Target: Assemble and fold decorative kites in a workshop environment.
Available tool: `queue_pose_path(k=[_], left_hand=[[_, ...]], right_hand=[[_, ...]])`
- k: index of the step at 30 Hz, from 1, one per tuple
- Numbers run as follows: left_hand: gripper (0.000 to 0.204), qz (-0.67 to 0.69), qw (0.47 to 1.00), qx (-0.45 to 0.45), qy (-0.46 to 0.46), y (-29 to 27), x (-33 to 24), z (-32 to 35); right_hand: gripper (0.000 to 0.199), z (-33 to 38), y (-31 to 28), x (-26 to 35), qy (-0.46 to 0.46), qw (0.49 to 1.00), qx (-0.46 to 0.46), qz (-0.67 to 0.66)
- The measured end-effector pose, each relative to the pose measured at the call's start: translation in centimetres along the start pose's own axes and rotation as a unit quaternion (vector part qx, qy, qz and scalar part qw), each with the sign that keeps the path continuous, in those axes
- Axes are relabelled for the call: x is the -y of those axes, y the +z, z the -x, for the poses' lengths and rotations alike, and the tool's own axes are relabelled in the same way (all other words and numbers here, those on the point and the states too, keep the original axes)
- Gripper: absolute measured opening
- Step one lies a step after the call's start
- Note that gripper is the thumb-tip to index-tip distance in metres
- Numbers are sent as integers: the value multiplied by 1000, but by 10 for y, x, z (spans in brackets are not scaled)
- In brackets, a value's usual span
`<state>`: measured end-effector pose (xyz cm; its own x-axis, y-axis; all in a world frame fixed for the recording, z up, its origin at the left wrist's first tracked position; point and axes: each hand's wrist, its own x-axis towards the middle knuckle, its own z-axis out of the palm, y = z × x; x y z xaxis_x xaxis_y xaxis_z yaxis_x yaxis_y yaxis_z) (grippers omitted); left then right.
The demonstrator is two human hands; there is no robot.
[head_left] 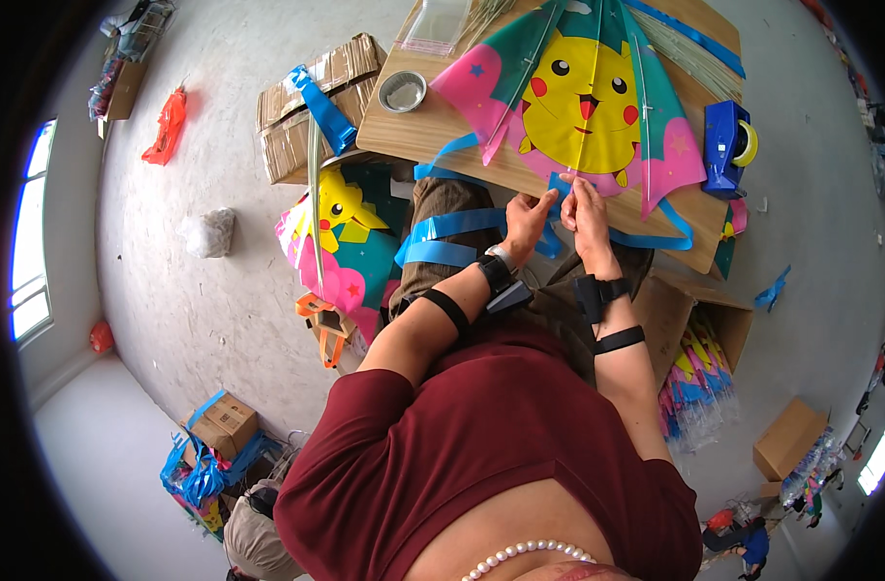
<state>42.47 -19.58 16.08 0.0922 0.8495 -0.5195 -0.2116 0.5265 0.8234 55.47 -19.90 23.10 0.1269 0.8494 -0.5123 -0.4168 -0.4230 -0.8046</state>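
Note:
A kite (580,111) in pink and green, with a yellow cartoon figure, lies spread on the wooden table (418,131), its thin rods showing. At its lower tip, over the table's near edge, both my hands come close together. My left hand (528,225) is closed, thumb and fingers pinching a blue plastic strip (559,184). Just beside it, my right hand (588,218) pinches at the kite's tip, where the strip meets it; its fingers hide the exact join. Lengths of blue tail ribbon (452,225) trail over my lap and along the table edge.
A blue tape dispenser (723,150) stands at the table's right edge, a small round tin (402,92) at its left. Cardboard boxes (283,126) flank the table. Another kite (350,218) hangs at my left; an open carton (670,310) holds packed kites at my right.

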Motion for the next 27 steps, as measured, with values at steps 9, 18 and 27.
queue_pose_path(k=[9, 18, 27], left_hand=[[35, 5, 1000, -12, 13, 1, 0, 0], [34, 47, 999, -1, 15, 4, -9, 6], [39, -23, 999, 12, -40, -3, -26, 16]], right_hand=[[34, -4, 0, -6, -11, 1000, -12, 23], [35, -1, 7, -1, 8, 998, -36, 45], [33, -1, 10, 1, 10, 997, -53, 56]])
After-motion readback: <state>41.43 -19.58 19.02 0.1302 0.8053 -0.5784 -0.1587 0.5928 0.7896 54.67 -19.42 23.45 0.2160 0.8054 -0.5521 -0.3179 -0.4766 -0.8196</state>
